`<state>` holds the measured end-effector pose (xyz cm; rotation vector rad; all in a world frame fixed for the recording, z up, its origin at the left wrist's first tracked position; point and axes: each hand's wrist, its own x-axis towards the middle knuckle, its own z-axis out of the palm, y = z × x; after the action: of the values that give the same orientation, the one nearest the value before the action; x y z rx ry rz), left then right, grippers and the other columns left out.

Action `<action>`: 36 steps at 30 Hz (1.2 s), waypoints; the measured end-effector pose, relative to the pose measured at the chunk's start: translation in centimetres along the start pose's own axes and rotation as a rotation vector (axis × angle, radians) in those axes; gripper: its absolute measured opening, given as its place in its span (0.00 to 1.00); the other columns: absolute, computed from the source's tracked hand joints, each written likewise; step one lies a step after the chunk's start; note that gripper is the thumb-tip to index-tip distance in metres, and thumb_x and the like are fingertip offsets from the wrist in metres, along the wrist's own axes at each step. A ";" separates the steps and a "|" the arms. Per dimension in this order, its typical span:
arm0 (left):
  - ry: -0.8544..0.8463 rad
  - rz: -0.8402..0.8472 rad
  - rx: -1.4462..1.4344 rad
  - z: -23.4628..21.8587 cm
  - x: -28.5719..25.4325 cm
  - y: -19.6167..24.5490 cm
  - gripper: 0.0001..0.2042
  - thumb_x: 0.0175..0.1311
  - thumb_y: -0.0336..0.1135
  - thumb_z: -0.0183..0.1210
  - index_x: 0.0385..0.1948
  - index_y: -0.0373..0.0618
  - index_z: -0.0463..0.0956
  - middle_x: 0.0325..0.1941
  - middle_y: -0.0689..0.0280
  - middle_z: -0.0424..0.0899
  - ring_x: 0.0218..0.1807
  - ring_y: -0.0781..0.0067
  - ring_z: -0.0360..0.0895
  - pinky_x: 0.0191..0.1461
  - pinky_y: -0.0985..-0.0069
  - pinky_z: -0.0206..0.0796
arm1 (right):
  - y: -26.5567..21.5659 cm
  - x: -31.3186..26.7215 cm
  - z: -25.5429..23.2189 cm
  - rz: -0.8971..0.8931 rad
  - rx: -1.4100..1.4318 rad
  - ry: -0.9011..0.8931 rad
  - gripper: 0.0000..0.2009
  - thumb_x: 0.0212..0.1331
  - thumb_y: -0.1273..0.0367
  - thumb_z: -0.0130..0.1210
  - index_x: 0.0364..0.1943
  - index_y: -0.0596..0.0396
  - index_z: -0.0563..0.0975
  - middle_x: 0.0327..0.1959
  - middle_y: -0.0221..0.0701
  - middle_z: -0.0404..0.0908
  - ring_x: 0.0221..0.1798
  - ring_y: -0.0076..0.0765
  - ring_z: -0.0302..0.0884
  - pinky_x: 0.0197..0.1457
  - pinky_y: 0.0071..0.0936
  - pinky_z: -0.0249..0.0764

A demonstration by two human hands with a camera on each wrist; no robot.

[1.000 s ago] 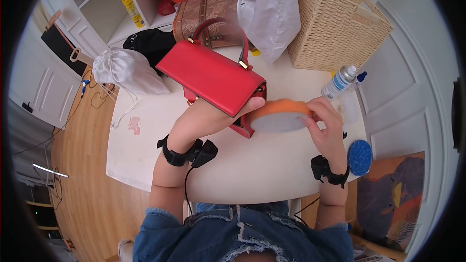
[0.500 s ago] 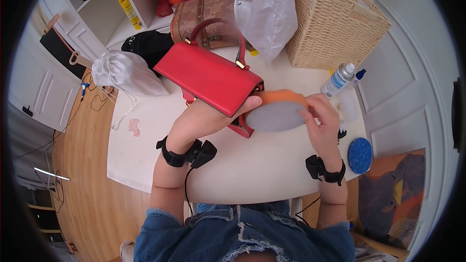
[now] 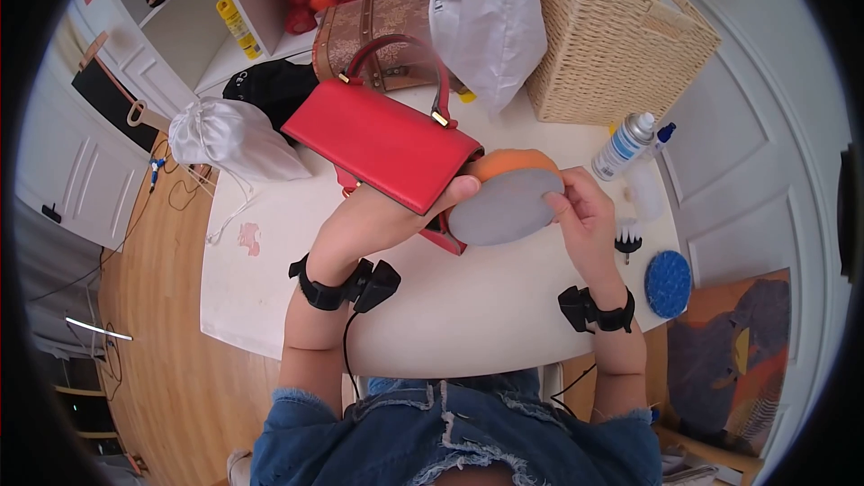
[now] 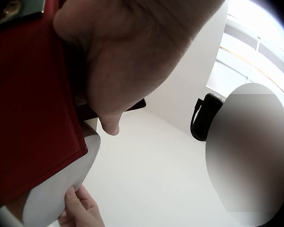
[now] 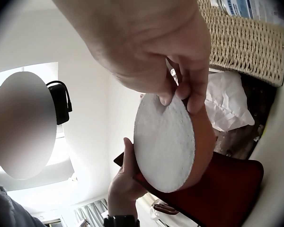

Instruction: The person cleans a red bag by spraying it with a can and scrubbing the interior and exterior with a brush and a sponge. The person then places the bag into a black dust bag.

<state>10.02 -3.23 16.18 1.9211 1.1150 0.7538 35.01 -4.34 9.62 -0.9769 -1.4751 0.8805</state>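
A red handbag (image 3: 387, 139) with a top handle is held up over the white table, tilted. My left hand (image 3: 387, 220) grips it from below, thumb at its right end; the other fingers are hidden behind the bag. Between thumb and fingers, my right hand (image 3: 589, 216) pinches the edge of a round orange sponge pad (image 3: 504, 207) with a grey face. That pad is right at the bag's open right end and overlaps it in the head view. In the right wrist view the pale face of the pad (image 5: 163, 146) points toward the camera side, with the handbag (image 5: 217, 189) behind.
A spray can (image 3: 624, 146), a small black-and-white brush (image 3: 628, 240) and a blue round pad (image 3: 667, 284) are on the table's right side. Behind stand a wicker basket (image 3: 621, 36), a white cloth bag (image 3: 490, 27) and a patterned trunk (image 3: 369, 31). A white drawstring pouch (image 3: 234, 139) lies left.
The pad has turned so that more of its grey face shows. My right hand has shifted slightly left and up with it, and the brush has come into view. My left hand keeps its grip.
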 end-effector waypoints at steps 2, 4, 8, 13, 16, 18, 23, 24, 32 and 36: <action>0.001 -0.002 -0.004 -0.1 0.0 0.1 0.17 0.69 0.43 0.53 0.53 0.43 0.72 0.49 0.62 0.76 0.50 0.66 0.73 0.55 0.72 0.65 | 0.4 0.2 -0.2 0.026 -0.003 -0.075 0.07 0.57 0.79 0.55 0.39 0.66 0.74 0.34 0.31 0.71 0.31 0.22 0.70 0.32 0.19 0.71; -0.028 -0.001 -0.016 -0.1 0.1 0.2 0.17 0.69 0.42 0.53 0.54 0.43 0.72 0.48 0.62 0.76 0.50 0.66 0.73 0.54 0.72 0.66 | 0.7 0.4 -0.9 -0.003 -0.033 -0.119 0.07 0.57 0.79 0.55 0.39 0.66 0.74 0.33 0.30 0.71 0.30 0.22 0.69 0.32 0.19 0.71; 0.004 -0.039 0.038 -0.1 -0.2 0.3 0.17 0.69 0.42 0.53 0.54 0.44 0.72 0.48 0.62 0.76 0.50 0.66 0.73 0.54 0.72 0.66 | 0.3 0.6 -1.0 -0.077 -0.137 -0.159 0.07 0.56 0.79 0.56 0.38 0.65 0.74 0.31 0.29 0.69 0.29 0.22 0.67 0.31 0.19 0.70; -0.024 -0.006 -0.003 -0.2 -0.1 0.5 0.18 0.68 0.43 0.54 0.54 0.44 0.72 0.49 0.61 0.75 0.52 0.65 0.72 0.57 0.71 0.64 | 0.6 0.5 -0.6 0.085 -0.117 -0.146 0.04 0.59 0.77 0.55 0.36 0.64 0.74 0.27 0.27 0.72 0.27 0.19 0.69 0.29 0.18 0.71; -0.008 -0.013 0.038 -0.1 0.0 0.2 0.19 0.68 0.43 0.54 0.55 0.43 0.71 0.50 0.60 0.76 0.54 0.64 0.72 0.58 0.70 0.63 | 0.8 0.5 -0.8 0.263 -0.104 -0.192 0.05 0.61 0.74 0.54 0.36 0.63 0.74 0.25 0.27 0.76 0.24 0.17 0.71 0.26 0.16 0.70; 0.002 -0.017 0.047 0.0 -0.1 0.1 0.19 0.68 0.43 0.55 0.55 0.43 0.71 0.51 0.60 0.76 0.54 0.63 0.72 0.58 0.70 0.63 | 0.9 0.5 -1.1 0.312 -0.141 -0.222 0.05 0.62 0.73 0.54 0.36 0.63 0.74 0.24 0.27 0.78 0.22 0.16 0.71 0.24 0.15 0.70; 0.177 0.254 0.109 0.7 0.2 -0.7 0.17 0.66 0.46 0.57 0.45 0.42 0.74 0.38 0.61 0.78 0.40 0.66 0.76 0.43 0.71 0.67 | 0.4 0.7 -1.7 0.284 -0.018 -0.188 0.05 0.62 0.73 0.55 0.37 0.61 0.74 0.25 0.28 0.79 0.23 0.15 0.72 0.23 0.14 0.68; 0.162 0.232 0.106 0.7 0.1 -0.6 0.17 0.66 0.46 0.57 0.46 0.42 0.74 0.39 0.61 0.78 0.41 0.64 0.76 0.44 0.71 0.67 | 0.5 0.7 -1.6 0.285 -0.018 -0.187 0.05 0.62 0.73 0.55 0.37 0.61 0.74 0.25 0.28 0.79 0.23 0.15 0.72 0.23 0.14 0.68; 0.117 0.109 0.088 0.5 0.0 -0.4 0.18 0.65 0.47 0.58 0.46 0.43 0.74 0.37 0.62 0.78 0.39 0.67 0.76 0.41 0.72 0.67 | 0.5 0.8 -1.5 0.252 0.140 -0.193 0.05 0.64 0.72 0.54 0.37 0.60 0.74 0.26 0.26 0.79 0.24 0.14 0.71 0.25 0.14 0.69; 0.128 0.065 0.037 0.7 -0.1 -0.3 0.17 0.65 0.47 0.58 0.44 0.43 0.75 0.36 0.63 0.78 0.37 0.68 0.75 0.39 0.73 0.67 | 1.3 0.6 -1.3 0.350 -0.053 -0.200 0.06 0.61 0.73 0.55 0.37 0.62 0.74 0.26 0.29 0.78 0.25 0.19 0.71 0.27 0.18 0.69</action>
<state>10.36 -3.47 15.57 1.9708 1.1550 0.9082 36.36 -3.23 8.79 -1.2386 -1.5247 1.2248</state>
